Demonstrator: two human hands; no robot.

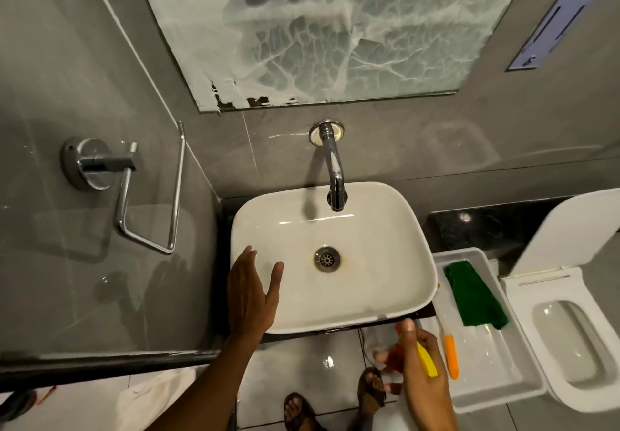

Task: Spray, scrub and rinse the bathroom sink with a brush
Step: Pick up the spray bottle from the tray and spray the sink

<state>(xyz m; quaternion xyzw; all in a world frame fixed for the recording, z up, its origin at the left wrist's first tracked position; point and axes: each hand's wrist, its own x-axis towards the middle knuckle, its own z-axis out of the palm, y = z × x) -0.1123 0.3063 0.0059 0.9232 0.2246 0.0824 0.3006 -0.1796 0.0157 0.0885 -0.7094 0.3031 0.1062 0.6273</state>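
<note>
A white basin sink point(385, 229) with a stained metal drain point(327, 259) sits below a chrome wall tap point(335, 175). My left hand point(251, 289) hovers open over the sink's left rim, fingers spread. My right hand point(422, 370) is below the sink's front right corner, closed around a spray bottle point(396, 360) with a red head; a yellow piece shows by the fingers. An orange-handled brush point(449, 353) lies in a white tray point(496, 387) to the right, beside a green cloth point(476, 296).
A white toilet point(570, 336) with raised lid stands at the far right. A chrome towel holder point(134, 202) juts from the left wall. A foam-smeared mirror point(335, 28) hangs above the tap. My sandalled feet point(302, 410) stand on the tiled floor.
</note>
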